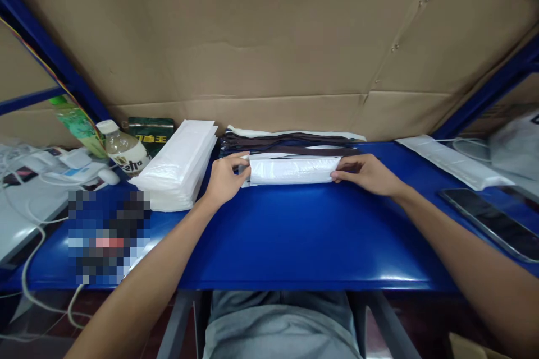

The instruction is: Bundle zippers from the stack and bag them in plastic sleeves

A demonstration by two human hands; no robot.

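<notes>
A long white plastic packet [292, 170] lies crosswise on the blue table, in front of a pile of dark flat strips [290, 142]. My left hand [227, 178] pinches the packet's left end between thumb and fingers. At the other end, my right hand [364, 174] grips the right edge with thumb and fingertips. The packet looks flat and slightly wrinkled; its contents cannot be made out. To the left of my left hand is a stack of similar white packets [179, 162].
Bottles [126, 148] and a dark green pouch [150, 132] stand at the back left, near white cables and plugs [76, 162]. On the right lie a single white packet [455, 161] and a phone [490, 219]. Brown cardboard [269, 28] walls the back.
</notes>
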